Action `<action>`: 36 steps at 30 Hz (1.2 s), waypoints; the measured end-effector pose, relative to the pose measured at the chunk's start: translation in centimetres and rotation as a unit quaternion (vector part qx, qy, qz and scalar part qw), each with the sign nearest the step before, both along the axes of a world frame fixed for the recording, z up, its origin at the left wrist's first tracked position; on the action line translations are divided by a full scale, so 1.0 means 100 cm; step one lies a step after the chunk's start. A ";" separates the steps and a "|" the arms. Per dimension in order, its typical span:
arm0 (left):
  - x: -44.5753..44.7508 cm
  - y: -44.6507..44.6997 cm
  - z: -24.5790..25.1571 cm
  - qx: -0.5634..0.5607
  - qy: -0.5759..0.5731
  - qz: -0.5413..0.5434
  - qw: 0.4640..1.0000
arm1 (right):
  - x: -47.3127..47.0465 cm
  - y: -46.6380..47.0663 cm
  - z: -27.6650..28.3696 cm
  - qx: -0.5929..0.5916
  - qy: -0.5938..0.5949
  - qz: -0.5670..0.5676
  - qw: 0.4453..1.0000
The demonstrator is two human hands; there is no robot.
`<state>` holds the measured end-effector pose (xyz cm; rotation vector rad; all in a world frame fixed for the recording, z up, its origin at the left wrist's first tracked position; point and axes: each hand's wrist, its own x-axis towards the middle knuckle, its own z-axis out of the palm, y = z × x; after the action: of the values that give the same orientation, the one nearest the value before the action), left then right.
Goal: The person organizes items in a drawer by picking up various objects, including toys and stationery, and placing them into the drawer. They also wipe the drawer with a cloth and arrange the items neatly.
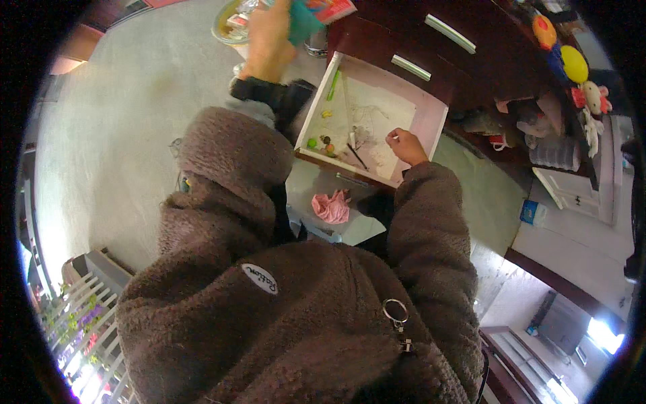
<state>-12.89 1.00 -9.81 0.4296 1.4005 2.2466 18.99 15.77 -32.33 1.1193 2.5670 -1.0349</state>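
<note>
A wooden drawer (438,121) with a pale interior is pulled out from a dark cabinet before me. My right hand (408,147) reaches inside at its right, thumb and forefinger close together; whether a small thing sits between them is unclear. Along the drawer's left lie a green stick (333,85), a small yellow object (326,114), a green ball (312,143) and an orange ball (330,148). A black pen-like stick (357,155) rests beside a small white tube (352,140). Blurred, my left hand (270,43) is over a bin (218,31), against a teal item (304,22); its grip is unclear.
Crumpled wrappers (237,22) fill the bin. A pink cloth (331,206) lies on the floor below the drawer. The dark cabinet (373,30) has metal handles (411,67). Plush toys (595,98) sit at the far right. A white fence (86,308) stands lower left.
</note>
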 end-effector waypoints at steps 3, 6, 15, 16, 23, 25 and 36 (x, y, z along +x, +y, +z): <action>0.030 0.021 -0.033 0.086 -0.148 -0.100 0.980 | -0.026 0.005 -0.010 0.012 -0.080 -0.003 0.997; 0.030 0.019 -0.053 0.116 -0.204 -0.142 0.962 | -0.072 0.009 -0.033 0.040 -0.193 0.056 0.979; -0.013 -0.004 -0.041 0.051 -0.243 -0.098 0.964 | -0.117 -0.023 -0.114 0.090 -0.217 0.090 0.968; -0.011 -0.003 -0.038 0.055 -0.238 -0.099 0.965 | -0.113 -0.022 -0.117 0.051 -0.227 0.100 0.967; -0.017 -0.004 -0.040 0.063 -0.231 -0.142 0.960 | -0.084 0.011 -0.082 -0.152 -0.157 0.053 0.974; -0.019 0.000 -0.050 0.073 -0.204 -0.154 0.964 | -0.074 0.026 -0.050 -0.286 -0.099 -0.044 0.952; 0.007 0.009 -0.053 -0.031 -0.128 -0.324 0.937 | 0.004 -0.028 0.146 -0.591 0.283 -0.122 0.745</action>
<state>-12.14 1.88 -15.15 0.4725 1.0006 1.6453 19.36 13.01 -17.70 0.7540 1.2965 -2.7743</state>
